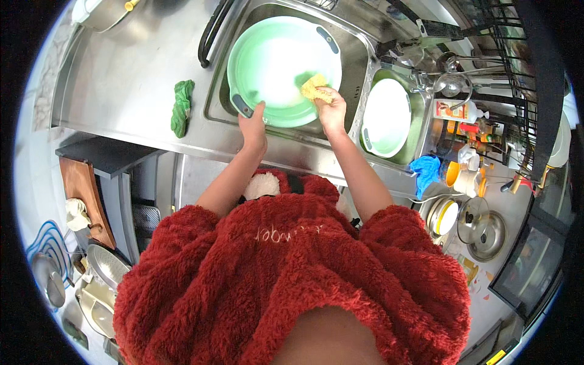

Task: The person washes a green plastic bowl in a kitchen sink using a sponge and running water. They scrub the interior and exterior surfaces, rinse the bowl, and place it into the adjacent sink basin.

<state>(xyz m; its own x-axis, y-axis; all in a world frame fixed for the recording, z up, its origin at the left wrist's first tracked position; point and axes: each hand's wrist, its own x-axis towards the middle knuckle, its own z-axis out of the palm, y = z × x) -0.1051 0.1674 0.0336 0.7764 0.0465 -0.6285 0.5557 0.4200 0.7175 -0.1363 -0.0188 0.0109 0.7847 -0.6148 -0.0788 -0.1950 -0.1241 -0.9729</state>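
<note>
A large pale-green round basin [273,59] with grey handle grips rests in the left sink bowl [356,59]. My left hand [253,130] holds its near rim beside the lower grip, with the thumb on the inside. In my right hand [332,109] is a yellow sponge [315,88], held over the basin's near right inner side. A second, smaller-looking pale-green basin [387,117] stands in the right sink bowl [416,132]. The undersides of my fingers are partly hidden.
A crumpled green cloth [182,108] lies on the steel drainboard [123,82], left of the sink. Behind it is a black curved handle or tube [210,39]. The faucet [422,84], a blue cloth [425,175], bottles and a black wire rack [524,82] are at the right.
</note>
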